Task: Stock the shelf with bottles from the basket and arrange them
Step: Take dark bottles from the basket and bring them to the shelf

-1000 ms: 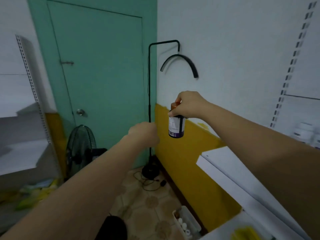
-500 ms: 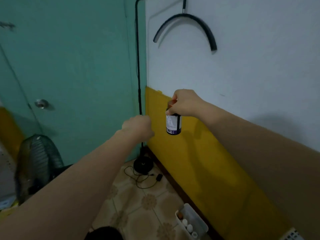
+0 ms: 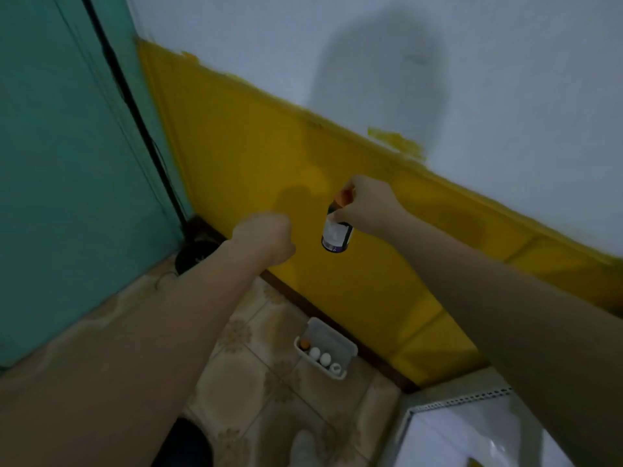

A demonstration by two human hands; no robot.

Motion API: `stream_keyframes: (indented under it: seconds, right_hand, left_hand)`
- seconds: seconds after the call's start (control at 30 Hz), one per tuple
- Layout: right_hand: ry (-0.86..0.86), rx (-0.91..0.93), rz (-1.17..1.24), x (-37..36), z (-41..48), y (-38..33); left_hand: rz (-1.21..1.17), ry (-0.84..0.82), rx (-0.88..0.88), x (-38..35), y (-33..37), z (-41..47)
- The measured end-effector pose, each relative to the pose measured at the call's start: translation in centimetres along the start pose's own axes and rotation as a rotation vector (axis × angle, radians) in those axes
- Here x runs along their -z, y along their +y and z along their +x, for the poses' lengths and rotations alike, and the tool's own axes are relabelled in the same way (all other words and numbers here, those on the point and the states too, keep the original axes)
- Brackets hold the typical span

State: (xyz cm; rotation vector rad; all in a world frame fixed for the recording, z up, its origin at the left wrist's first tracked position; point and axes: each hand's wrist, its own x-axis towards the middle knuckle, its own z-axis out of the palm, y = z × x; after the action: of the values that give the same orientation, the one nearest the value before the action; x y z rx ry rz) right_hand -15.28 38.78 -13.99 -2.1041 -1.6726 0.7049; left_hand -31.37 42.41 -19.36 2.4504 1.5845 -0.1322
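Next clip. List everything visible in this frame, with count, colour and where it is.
bottle: one, dark with orange cap, white label, mid-air at centre
basket: one, white, on the floor by the wall
bottles in basket: four tops, one orange, three white, along its near side
shelf: one, white, lower right
stand base: one, black, floor corner
door: one, teal, left
left hand: one, fingers curled, nothing seen in it
right hand: one, grips the bottle near its cap

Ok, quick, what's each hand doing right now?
Left hand: closed in a fist, nothing visible in it.
Right hand: holding the bottle by its top.
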Motion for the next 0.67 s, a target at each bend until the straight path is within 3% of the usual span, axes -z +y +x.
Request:
stream_keyframes:
  seconds: [0.17,0.33,0.67]
  right_hand:
    - [-0.023,-0.128,0.005,-7.2,7.5,7.9]
    - [-0.1,-0.177,-0.034,-16.1,13.3,15.6]
    - [-0.113,-0.305,0.014,-35.7,19.2,32.2]
  left_hand:
    - [0.071,-0.068,-0.076,-9.1,0.6,7.2]
    - [0.055,-0.274,-0.068,-18.8,-0.2,13.6]
    - [0.101,-0.51,-0.108,-40.3,-2.7,21.2]
